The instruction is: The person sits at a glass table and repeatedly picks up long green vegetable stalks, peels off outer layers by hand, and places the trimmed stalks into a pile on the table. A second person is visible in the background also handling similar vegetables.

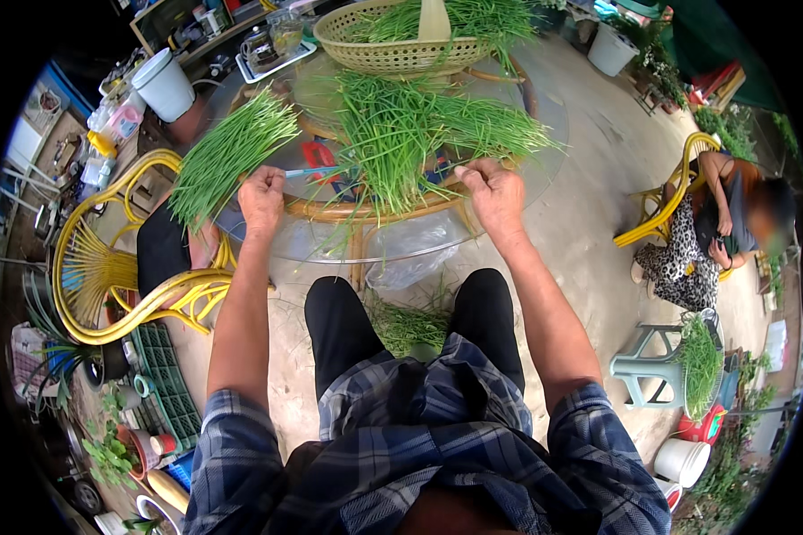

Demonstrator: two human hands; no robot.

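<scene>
My left hand (pixel 262 200) is over the near left part of a round glass table (pixel 294 249), fingers curled, beside a neat bundle of long green chives (pixel 237 154). A thin light-blue strip (pixel 308 172) runs rightward from its thumb; whether I grip it cannot be told. My right hand (pixel 496 199) hovers near the table's right edge, thumb and fingers bent close together, below the cut ends of a looser pile of chives (pixel 401 140). Whether a thin stem lies between those fingers is too small to see. The loose pile spreads across the table's middle.
A woven plastic basket (pixel 401 57) heaped with chives stands at the back, near a tray (pixel 278 63) with a glass teapot. Yellow rattan chair (pixel 80 267) at left. A seated person (pixel 709 221) is at right, near a stool (pixel 649 368). Trimmings (pixel 411 328) lie between my knees.
</scene>
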